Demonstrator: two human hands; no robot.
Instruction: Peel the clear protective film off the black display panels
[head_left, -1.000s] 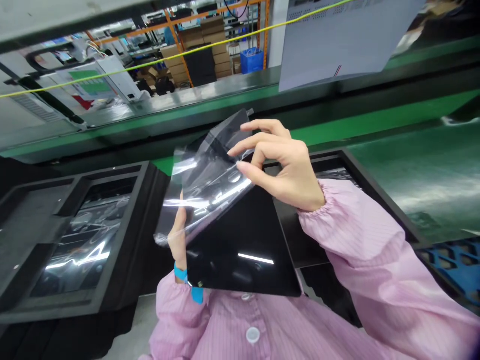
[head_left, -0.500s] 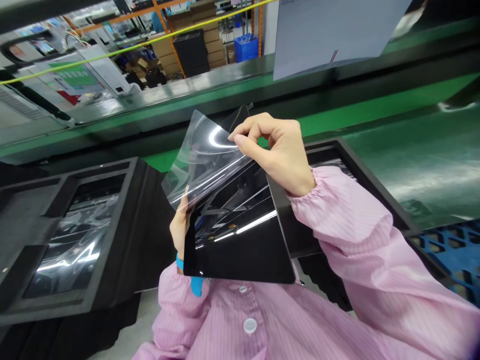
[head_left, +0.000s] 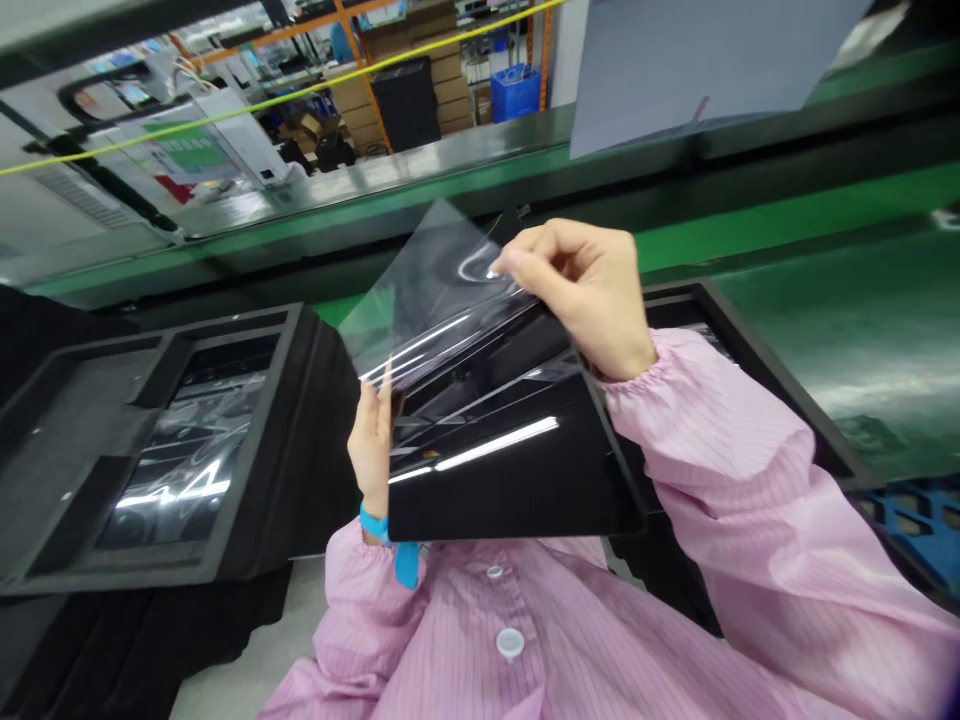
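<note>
While the left hand [head_left: 369,440] supports a dark, glossy panel [head_left: 510,490] by its left edge, the right hand [head_left: 592,290] pinches a clear film [head_left: 427,290] over the panel's upper part. The panel is held up, tilted, between the hands and in front of the person's chest. The left hand's fingers are fairly straight along the panel's edge, close to the film's lower left corner; whether they grip the film too cannot be told. The right hand is closed, thumb against bent fingers, on the film's right-hand side. From that pinch the film slants down toward the left fingertips, with a free corner pointing up and away, beyond both hands. Bright streaks of light reflect in film and panel alike.

A blue band [head_left: 373,522] circles the left wrist, and pink sleeves [head_left: 720,410] gather at both wrists. To the left of the left hand sits a black tray [head_left: 259,430] with a shiny, clear-covered item [head_left: 187,450] inside. Another dark tray [head_left: 765,370] lies partly hidden behind the right forearm. Beyond the right hand stretches a green bench [head_left: 862,290], with a pale sheet [head_left: 697,80] hanging above it.
</note>
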